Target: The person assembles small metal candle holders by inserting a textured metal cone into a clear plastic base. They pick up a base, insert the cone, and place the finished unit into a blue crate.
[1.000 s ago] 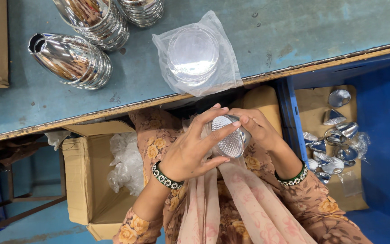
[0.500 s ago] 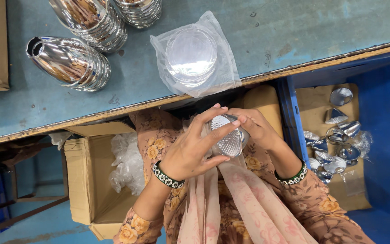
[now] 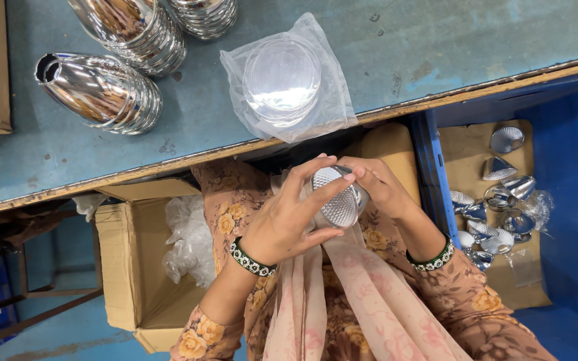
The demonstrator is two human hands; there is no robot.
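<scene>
Two hands, left (image 3: 282,224) and right (image 3: 379,190), meet on one silver faceted reflector (image 3: 338,198). On the blue table (image 3: 436,47) lie three stacks of nested chrome reflector cones: one on its side (image 3: 98,90), two at the top edge (image 3: 135,30) (image 3: 205,15). One clear plastic bag (image 3: 287,83) holds a stack of clear round lenses, too many to count. One open cardboard box (image 3: 125,267) sits below. In the blue crate (image 3: 570,200), roughly ten loose reflectors (image 3: 500,207) lie scattered. Each wrist wears one green beaded bangle (image 3: 252,259), two in all.
</scene>
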